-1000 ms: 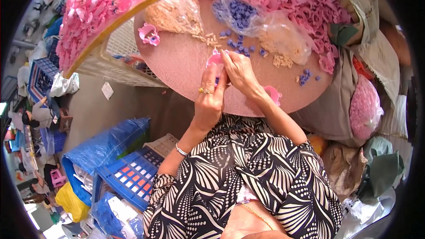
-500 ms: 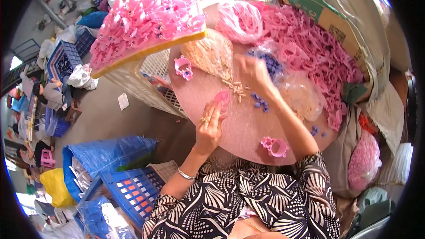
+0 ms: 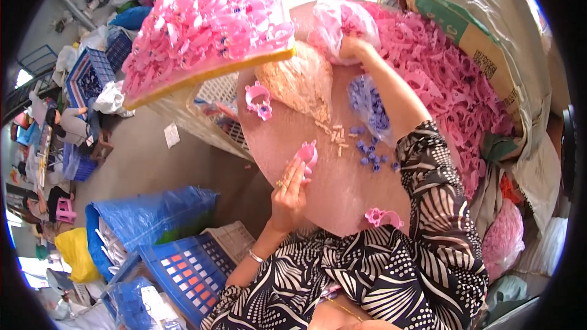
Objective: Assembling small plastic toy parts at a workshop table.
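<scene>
My left hand [image 3: 290, 198] is closed on a pink plastic piece [image 3: 309, 154], holding it low over the round pinkish table [image 3: 348, 192]. My right hand [image 3: 353, 49] reaches to the far side, at the mouth of a clear plastic bag [image 3: 342, 18] of pink parts; its fingers are hidden there. Between the hands lie loose tan pegs [image 3: 337, 137] and small blue parts [image 3: 372, 156]. A bag of tan pegs [image 3: 296, 79] and a bag of blue parts [image 3: 370, 107] rest behind them. One pink ring-shaped piece [image 3: 258, 101] sits at the left, another [image 3: 384, 217] by the near edge.
A big heap of pink parts [image 3: 446, 91] covers the table's right side, against an opened sack [image 3: 507, 79]. At the far left, a yellow-edged tray [image 3: 214, 73] is piled with pink pieces. Blue crates [image 3: 183, 275] and a blue sack [image 3: 153, 214] stand at the lower left.
My right hand has moved away from above the pegs to the far bag of pink parts. More loose blue parts show. My left hand still holds the pink piece.
</scene>
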{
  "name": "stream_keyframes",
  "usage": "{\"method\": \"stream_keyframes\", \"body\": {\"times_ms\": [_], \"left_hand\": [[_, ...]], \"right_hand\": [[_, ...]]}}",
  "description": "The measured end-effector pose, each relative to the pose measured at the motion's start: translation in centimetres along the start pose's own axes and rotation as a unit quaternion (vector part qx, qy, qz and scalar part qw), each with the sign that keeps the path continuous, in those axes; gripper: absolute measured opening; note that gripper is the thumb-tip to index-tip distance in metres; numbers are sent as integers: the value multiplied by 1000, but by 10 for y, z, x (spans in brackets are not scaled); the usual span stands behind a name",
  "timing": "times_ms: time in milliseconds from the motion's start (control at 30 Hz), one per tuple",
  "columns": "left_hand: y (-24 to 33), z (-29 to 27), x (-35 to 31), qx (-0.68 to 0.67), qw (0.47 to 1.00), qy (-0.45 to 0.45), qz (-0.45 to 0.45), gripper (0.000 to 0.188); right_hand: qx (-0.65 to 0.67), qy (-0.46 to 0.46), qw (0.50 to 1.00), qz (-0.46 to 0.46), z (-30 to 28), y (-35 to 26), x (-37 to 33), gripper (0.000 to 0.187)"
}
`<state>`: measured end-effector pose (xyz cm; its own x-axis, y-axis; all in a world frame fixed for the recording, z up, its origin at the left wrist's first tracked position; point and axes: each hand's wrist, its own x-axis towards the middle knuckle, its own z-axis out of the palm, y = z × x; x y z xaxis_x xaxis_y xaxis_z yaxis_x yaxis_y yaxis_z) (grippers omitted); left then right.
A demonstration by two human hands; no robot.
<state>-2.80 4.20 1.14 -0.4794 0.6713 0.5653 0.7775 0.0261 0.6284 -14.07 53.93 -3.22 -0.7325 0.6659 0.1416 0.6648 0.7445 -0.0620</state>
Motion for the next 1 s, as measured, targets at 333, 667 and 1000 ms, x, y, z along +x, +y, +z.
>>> {"method": "stream_keyframes", "body": {"times_ms": [333,667,1000], "left_hand": [[-3,-21,-7,35,997,53,-32,40],[-7,-24,-18,38,991,90,-88,35],[-17,-3,-24,-106,940,208,-248,32]], "right_hand": [[-107,-216,947,-215,-89,-46,-37,35],[418,126,899,14,-114,-38,-82,36],[211,294,815,-452,-108,-93,-200,28]]}}
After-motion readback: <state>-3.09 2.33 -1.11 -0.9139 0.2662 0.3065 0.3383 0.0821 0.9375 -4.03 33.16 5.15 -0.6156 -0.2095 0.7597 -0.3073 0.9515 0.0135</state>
